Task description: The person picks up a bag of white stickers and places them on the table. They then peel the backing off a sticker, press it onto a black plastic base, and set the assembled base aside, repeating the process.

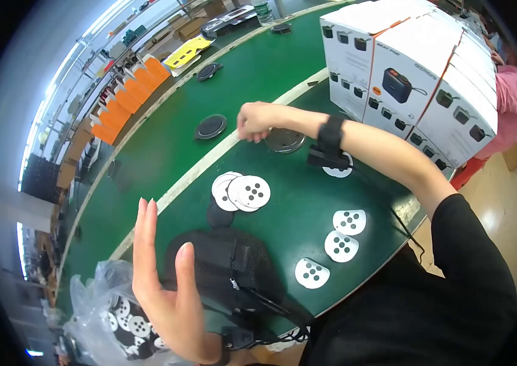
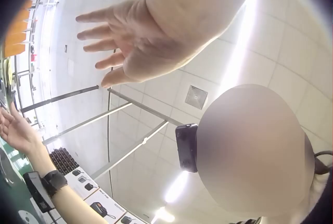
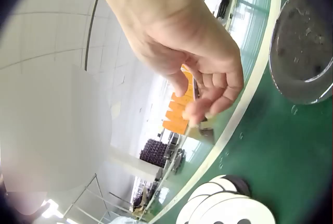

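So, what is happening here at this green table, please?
A person works at a green table. The right hand reaches forward beside a round metal disc, fingers loosely curled, with nothing visible in them. The left hand is raised, open and flat, near a black mesh bag. A stack of white dotted discs lies in the middle, three single discs lie further right, and a plastic bag holds more.

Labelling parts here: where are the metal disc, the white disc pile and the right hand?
metal disc (image 1: 289,143): head view, top face.
white disc pile (image 1: 251,191): head view, topmost disc's face.
right hand (image 1: 258,120): head view, back of hand.
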The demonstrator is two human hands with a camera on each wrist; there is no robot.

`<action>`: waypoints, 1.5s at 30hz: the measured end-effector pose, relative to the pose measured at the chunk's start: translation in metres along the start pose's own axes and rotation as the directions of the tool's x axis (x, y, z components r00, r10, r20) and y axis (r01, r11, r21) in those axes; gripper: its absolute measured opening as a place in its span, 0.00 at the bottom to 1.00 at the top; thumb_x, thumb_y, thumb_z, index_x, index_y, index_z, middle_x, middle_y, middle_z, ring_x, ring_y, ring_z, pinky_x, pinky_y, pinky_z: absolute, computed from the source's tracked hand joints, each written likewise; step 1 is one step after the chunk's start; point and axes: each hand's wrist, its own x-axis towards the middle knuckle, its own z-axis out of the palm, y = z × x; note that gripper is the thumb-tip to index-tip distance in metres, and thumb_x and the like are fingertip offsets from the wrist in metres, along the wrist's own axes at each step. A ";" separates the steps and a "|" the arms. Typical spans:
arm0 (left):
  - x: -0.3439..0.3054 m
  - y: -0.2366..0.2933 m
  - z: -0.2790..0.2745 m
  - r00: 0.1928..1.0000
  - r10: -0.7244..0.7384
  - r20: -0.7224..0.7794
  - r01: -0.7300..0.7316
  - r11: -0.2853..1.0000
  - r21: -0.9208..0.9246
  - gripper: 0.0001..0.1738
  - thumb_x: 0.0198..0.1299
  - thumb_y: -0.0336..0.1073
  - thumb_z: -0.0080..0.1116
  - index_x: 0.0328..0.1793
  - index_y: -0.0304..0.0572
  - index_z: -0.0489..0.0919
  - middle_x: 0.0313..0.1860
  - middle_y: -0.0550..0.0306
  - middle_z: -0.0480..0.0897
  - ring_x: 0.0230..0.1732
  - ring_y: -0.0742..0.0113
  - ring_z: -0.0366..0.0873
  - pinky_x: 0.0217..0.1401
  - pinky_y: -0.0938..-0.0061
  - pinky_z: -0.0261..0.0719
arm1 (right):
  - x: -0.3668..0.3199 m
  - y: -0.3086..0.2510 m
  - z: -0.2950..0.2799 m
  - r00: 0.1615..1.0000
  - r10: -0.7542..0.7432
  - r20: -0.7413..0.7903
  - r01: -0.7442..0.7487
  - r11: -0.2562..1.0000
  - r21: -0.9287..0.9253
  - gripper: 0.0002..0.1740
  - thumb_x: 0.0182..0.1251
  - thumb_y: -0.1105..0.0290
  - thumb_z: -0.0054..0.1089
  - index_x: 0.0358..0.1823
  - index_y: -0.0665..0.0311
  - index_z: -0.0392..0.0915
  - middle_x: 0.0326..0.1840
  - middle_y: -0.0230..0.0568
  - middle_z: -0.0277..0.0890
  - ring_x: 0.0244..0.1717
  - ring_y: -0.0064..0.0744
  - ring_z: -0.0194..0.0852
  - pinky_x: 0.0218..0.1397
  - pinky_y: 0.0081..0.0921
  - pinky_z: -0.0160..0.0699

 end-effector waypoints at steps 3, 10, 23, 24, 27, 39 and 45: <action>-0.001 0.001 0.002 1.000 0.012 0.026 -0.012 1.000 0.008 0.28 0.50 0.22 0.54 0.61 0.34 0.69 0.62 0.41 0.69 0.64 0.52 0.66 0.65 0.66 0.59 | -0.037 0.007 -0.002 0.955 -0.101 -0.280 -0.080 0.819 -0.568 0.25 0.44 0.58 0.70 0.39 0.69 0.76 0.36 0.49 0.79 0.38 0.41 0.79 0.41 0.34 0.78; 0.001 0.001 0.006 0.996 0.016 0.085 -0.021 0.998 0.052 0.28 0.50 0.21 0.54 0.61 0.33 0.69 0.62 0.42 0.69 0.64 0.51 0.66 0.65 0.67 0.60 | -0.058 0.014 -0.007 0.979 0.081 -0.187 -0.185 0.734 -0.653 0.32 0.38 0.55 0.73 0.44 0.68 0.75 0.40 0.50 0.76 0.49 0.50 0.72 0.49 0.43 0.72; -0.003 0.002 0.021 0.981 0.039 0.188 -0.062 0.991 0.119 0.28 0.51 0.28 0.58 0.61 0.37 0.69 0.62 0.42 0.69 0.65 0.48 0.64 0.63 0.63 0.63 | -0.088 -0.023 0.072 0.952 -0.266 -0.149 0.207 0.923 -0.325 0.25 0.42 0.75 0.68 0.43 0.76 0.68 0.31 0.56 0.75 0.39 0.50 0.77 0.39 0.38 0.76; -0.003 0.002 0.023 0.979 0.037 0.199 -0.062 0.991 0.121 0.28 0.51 0.28 0.59 0.61 0.37 0.69 0.62 0.42 0.69 0.65 0.48 0.64 0.63 0.63 0.63 | -0.089 -0.023 0.068 0.950 -0.264 -0.168 0.209 0.935 -0.286 0.24 0.43 0.76 0.68 0.42 0.74 0.68 0.30 0.54 0.76 0.37 0.48 0.78 0.38 0.37 0.76; -0.001 -0.003 0.025 0.970 0.034 0.240 -0.068 0.988 0.136 0.33 0.50 0.28 0.61 0.65 0.37 0.65 0.62 0.41 0.68 0.66 0.47 0.62 0.62 0.63 0.63 | -0.097 -0.030 0.045 0.938 -0.312 -0.149 0.299 0.948 -0.108 0.20 0.45 0.76 0.67 0.40 0.71 0.70 0.27 0.49 0.76 0.32 0.43 0.78 0.33 0.34 0.74; -0.017 0.014 0.043 0.987 -0.135 -0.082 0.029 0.665 -0.747 0.26 0.57 0.26 0.52 0.61 0.22 0.60 0.59 0.35 0.69 0.59 0.51 0.70 0.61 0.61 0.70 | -0.188 -0.099 0.004 0.848 -0.530 0.024 0.067 0.151 0.986 0.09 0.61 0.76 0.57 0.29 0.67 0.65 0.30 0.40 0.75 0.26 0.23 0.77 0.28 0.17 0.76; -0.017 0.048 0.060 0.973 -0.180 -0.144 0.021 0.691 -0.722 0.37 0.60 0.46 0.42 0.64 0.15 0.53 0.64 0.27 0.60 0.67 0.42 0.59 0.68 0.57 0.59 | -0.205 -0.108 0.027 0.898 -0.440 0.018 -0.025 -0.009 1.000 0.08 0.64 0.74 0.54 0.28 0.68 0.68 0.27 0.42 0.76 0.24 0.24 0.77 0.26 0.17 0.75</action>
